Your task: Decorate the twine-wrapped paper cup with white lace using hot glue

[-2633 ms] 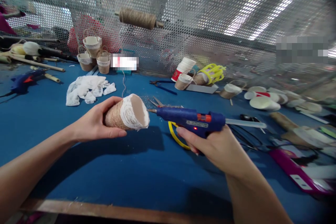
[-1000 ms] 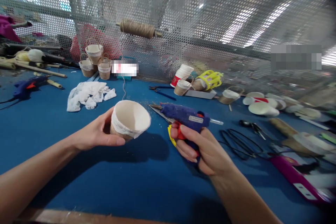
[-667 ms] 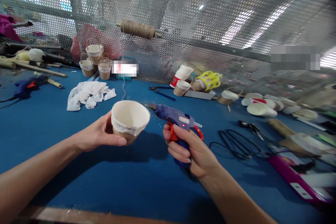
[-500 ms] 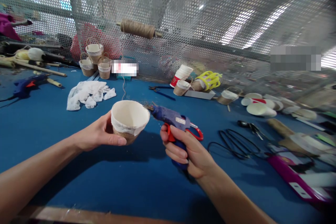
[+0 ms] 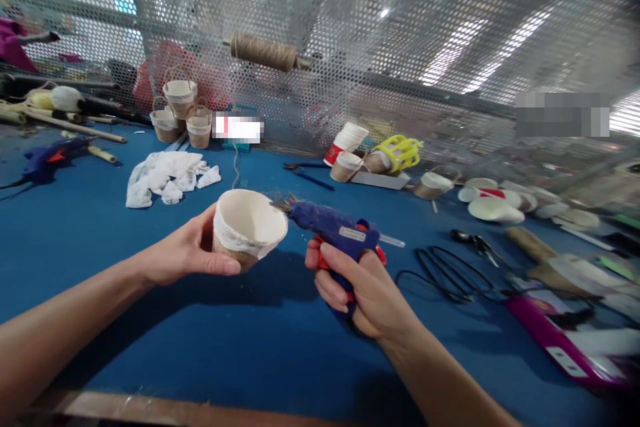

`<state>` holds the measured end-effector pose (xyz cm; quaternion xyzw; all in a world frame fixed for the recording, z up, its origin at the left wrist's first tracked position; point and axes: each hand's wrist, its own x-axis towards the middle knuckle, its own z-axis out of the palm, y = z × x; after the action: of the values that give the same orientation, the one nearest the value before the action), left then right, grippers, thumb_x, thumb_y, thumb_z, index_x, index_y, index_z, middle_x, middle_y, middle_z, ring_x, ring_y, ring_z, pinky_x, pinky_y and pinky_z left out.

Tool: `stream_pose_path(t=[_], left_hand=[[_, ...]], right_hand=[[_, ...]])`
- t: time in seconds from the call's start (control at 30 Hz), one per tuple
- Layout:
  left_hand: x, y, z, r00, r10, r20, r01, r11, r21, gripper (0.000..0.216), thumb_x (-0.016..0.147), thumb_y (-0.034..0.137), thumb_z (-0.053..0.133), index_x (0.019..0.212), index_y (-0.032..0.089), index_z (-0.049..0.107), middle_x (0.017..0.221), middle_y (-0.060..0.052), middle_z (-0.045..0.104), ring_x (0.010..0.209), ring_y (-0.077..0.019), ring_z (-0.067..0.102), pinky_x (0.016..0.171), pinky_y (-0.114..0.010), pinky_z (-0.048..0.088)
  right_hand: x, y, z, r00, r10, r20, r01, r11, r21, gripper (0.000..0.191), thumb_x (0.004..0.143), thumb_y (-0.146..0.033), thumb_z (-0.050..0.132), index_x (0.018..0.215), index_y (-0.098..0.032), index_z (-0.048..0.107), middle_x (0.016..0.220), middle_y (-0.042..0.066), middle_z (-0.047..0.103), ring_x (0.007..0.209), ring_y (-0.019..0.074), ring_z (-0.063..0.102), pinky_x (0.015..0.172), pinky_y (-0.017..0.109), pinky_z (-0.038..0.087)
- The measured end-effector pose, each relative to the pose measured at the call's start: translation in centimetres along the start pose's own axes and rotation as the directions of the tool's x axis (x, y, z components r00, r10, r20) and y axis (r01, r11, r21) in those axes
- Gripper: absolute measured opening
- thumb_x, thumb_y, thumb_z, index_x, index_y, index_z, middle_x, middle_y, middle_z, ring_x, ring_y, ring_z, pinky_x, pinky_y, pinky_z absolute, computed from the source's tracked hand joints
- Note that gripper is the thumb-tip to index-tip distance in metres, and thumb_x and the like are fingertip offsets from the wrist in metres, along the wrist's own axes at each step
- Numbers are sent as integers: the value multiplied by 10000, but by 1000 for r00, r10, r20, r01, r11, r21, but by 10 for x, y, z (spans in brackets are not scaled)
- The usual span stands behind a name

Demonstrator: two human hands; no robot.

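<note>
My left hand [image 5: 193, 247] is wrapped around the side of a paper cup [image 5: 240, 247] covered in brown twine, with a white fabric band below its rim. The cup tilts a little and its pale inside shows. In my right hand [image 5: 355, 280] is a blue hot glue gun [image 5: 333, 227], with fingers curled around its grip and red trigger. A clear glue stick [image 5: 393, 240] pokes out of the gun's back. The nozzle [image 5: 281, 206] reaches the cup's right rim; whether it touches I cannot tell.
Three finished-looking small baskets [image 5: 180, 100] stand stacked at the back left, near white fabric scraps [image 5: 165, 173]. A second glue gun [image 5: 50, 157] lies far left. Pliers [image 5: 310, 173], paper cups [image 5: 347, 140], a black cable [image 5: 450, 273] and a purple power strip [image 5: 545, 333] lie to the right.
The glue gun has turned slightly and its nozzle has come in to the cup's right rim. The glue stick now shows more clearly behind the gun. My left hand's grip looks the same.
</note>
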<state>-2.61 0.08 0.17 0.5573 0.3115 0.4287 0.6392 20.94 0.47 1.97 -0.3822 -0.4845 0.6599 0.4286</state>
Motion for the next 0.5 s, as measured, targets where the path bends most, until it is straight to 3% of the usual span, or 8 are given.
stream_pose_path(t=[0.1,0.23,0.37,0.5], left_hand=[[0,1,-2,1000,17,-10,-16,999,47,703,606,272,775,1215,182,436,1110,-92,593,947,-216,557,790,-273,447],[1,1,-5,1000,-1,-22,3,995,104,640,630,287,751,1181,179,444,1087,-88,588,926,-211,556,775,-275,452],[2,2,-6,1000,-10,-25,15,978,208,617,624,271,750,1155,186,447,1093,-69,559,956,-204,541,802,-267,452],[2,5,-8,1000,-5,-16,9,960,278,631,627,259,745,1170,199,430,1102,-56,541,985,-199,529,822,-258,448]], right_hand=[[-2,-3,-2,995,-102,2,97,945,-314,223,777,-368,612,726,-151,606,406,-59,478,320,40,359,326,186,263],[-6,-13,-5,983,-184,-25,127,765,-631,242,788,-360,585,659,-155,592,374,-54,451,353,74,410,393,231,361],[-8,-23,-10,991,-132,18,104,686,-720,323,777,-380,588,538,-171,530,380,-36,465,371,85,440,437,248,409],[-6,-27,-18,992,-87,93,127,748,-651,238,804,-390,563,722,-168,585,368,-75,435,340,72,395,413,228,380]])
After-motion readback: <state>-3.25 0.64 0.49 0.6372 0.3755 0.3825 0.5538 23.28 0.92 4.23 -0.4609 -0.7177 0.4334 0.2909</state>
